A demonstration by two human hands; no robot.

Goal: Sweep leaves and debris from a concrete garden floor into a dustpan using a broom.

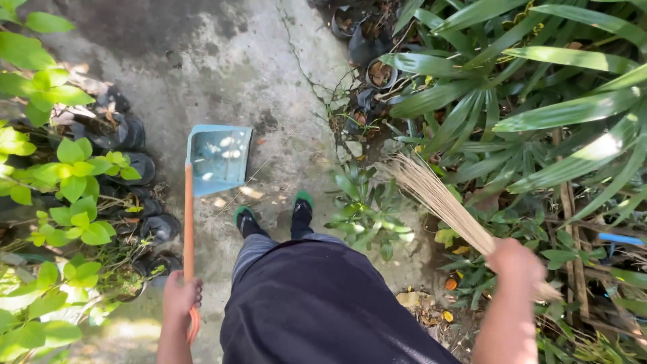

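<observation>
1. While gripping the orange handle (188, 222) near its top, left hand (179, 296) is closed tight; blue dustpan (218, 159) sits on the concrete path (269, 74), well ahead of the grip.
2. Right hand (515, 264) wrapped shut around stick broom (441, 202); bristles fan up-left from the fist, over plants (367, 209).

Rough grey concrete path (222, 74) runs up the middle, stained dark and cracked, with a few dry leaves (251, 192) scattered on it. Black nursery pots (128, 131) line the left edge under bright green leafy shrubs (74, 175). More black pots (367, 44) sit top right, crowded by long strappy leaves (539, 87). A small leafy plant (367, 209) grows right at the path's edge.
</observation>
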